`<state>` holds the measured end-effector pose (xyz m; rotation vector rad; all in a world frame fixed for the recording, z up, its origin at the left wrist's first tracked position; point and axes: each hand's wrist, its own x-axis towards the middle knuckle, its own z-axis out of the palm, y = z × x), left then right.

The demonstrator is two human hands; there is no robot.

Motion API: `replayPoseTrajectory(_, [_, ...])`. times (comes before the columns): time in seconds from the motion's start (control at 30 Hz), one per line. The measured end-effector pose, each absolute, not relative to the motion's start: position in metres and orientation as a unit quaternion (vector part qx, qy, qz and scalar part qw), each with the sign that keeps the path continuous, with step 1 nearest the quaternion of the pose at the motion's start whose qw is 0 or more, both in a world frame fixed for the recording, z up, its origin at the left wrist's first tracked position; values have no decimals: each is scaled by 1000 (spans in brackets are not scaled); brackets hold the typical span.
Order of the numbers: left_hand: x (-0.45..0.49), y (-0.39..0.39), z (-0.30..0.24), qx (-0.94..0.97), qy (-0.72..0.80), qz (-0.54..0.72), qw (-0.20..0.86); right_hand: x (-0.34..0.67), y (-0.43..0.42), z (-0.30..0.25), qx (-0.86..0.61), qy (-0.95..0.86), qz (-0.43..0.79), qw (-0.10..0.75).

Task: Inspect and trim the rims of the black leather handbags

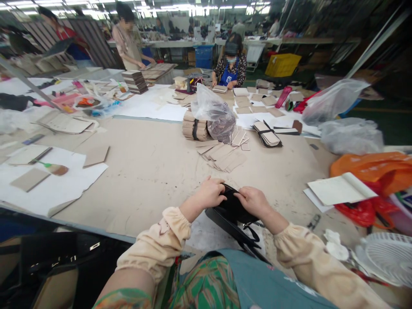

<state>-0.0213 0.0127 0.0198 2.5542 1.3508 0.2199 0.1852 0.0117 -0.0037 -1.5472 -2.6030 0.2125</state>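
Both my hands grip a small black bag (232,214) at the near edge of the work table (151,171). My left hand (210,192) is curled over its upper left rim, fingers closed. On the upper right rim my right hand (253,200) pinches, fingers closed. Black straps hang from the bag toward my lap. Just beyond my hands lies a loose spread of tan card pieces (222,157).
A bundled card stack (195,127) and a clear plastic bag (214,113) sit mid-table. White sheets with a brush (54,168) lie left, orange and red bags (375,171) right, a white fan (388,257) near right. Other people work at the far end.
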Motion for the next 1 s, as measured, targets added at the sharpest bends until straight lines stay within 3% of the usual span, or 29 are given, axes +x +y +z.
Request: replayPoseTrajectory(1.0, [-4, 40, 14, 839, 529, 72, 105, 196, 19, -13, -516, -850, 81, 70])
